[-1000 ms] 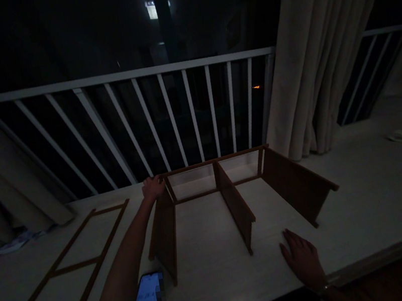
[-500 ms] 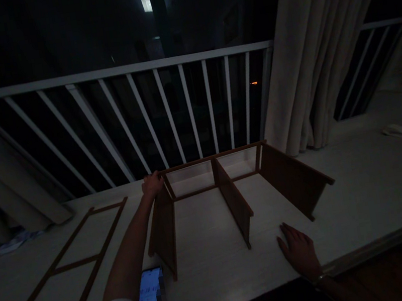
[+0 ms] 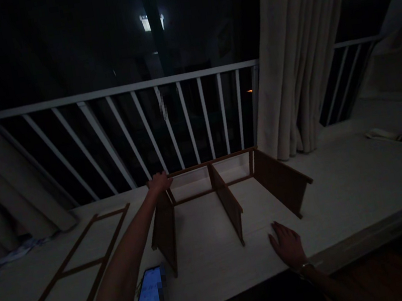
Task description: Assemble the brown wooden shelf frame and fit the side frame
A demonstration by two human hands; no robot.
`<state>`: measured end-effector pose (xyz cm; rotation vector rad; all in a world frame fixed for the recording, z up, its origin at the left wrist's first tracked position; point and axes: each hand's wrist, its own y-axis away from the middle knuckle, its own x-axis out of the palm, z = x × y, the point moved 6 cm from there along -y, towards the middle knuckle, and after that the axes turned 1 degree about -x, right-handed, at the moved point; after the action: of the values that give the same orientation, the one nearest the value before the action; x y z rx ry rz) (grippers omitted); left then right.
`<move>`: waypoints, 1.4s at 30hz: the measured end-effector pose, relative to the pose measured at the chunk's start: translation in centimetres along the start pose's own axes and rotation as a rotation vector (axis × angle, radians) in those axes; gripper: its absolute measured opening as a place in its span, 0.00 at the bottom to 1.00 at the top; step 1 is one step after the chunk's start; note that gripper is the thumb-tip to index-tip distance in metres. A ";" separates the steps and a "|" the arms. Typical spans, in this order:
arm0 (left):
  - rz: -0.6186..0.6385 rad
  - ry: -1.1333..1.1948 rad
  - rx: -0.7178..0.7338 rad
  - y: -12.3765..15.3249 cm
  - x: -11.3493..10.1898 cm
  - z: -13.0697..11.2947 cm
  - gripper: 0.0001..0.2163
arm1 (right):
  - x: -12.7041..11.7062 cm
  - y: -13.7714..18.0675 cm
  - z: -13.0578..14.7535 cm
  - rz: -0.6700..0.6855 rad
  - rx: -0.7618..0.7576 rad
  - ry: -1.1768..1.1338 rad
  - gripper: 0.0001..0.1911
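Note:
A dark brown wooden shelf frame point(image 3: 228, 202) stands on a pale wide ledge point(image 3: 344, 189), with three upright panels joined by a rear rail. My left hand point(image 3: 159, 181) reaches far forward and closes over the top rear corner of the left panel. My right hand point(image 3: 287, 244) lies flat on the ledge with fingers spread, just in front of the gap between the middle and right panels, touching no panel.
A flat wooden frame piece point(image 3: 84, 260) lies on the ledge to the left. A lit phone point(image 3: 150, 298) rests near my left elbow. White railing bars point(image 3: 166, 120) stand behind the shelf, with curtains point(image 3: 296, 54) at right and far left. The room is very dark.
The view has shifted slightly, so the frame sits a little further left and higher. Both hands keep their places: left on the corner, right flat on the ledge.

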<state>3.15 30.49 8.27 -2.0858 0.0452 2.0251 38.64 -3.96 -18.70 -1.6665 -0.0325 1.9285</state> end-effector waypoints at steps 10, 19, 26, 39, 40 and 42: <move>-0.191 0.316 0.335 17.8 -1.3 -11.4 0.17 | -1.8 1.2 0.0 0.008 0.021 0.003 0.25; -0.160 0.307 0.337 29.9 12.9 -8.2 0.15 | -2.7 1.7 -0.1 0.005 0.032 0.015 0.26; -0.129 0.159 0.462 33.9 20.4 -3.0 0.21 | -1.8 1.7 -0.6 -0.025 0.016 0.010 0.27; -0.163 0.139 0.444 33.8 20.8 -2.6 0.22 | -4.1 1.9 1.3 0.018 0.010 0.016 0.26; -0.161 0.142 0.446 33.8 20.7 -2.6 0.22 | -4.2 1.9 1.3 0.021 0.011 0.015 0.26; -0.157 0.150 0.446 33.8 20.6 -2.6 0.22 | -4.2 2.0 1.4 0.024 0.013 0.018 0.26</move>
<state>0.40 -0.04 -16.98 -1.8832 0.3179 1.5883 36.78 -6.95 -15.37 -1.6836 0.0072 1.9272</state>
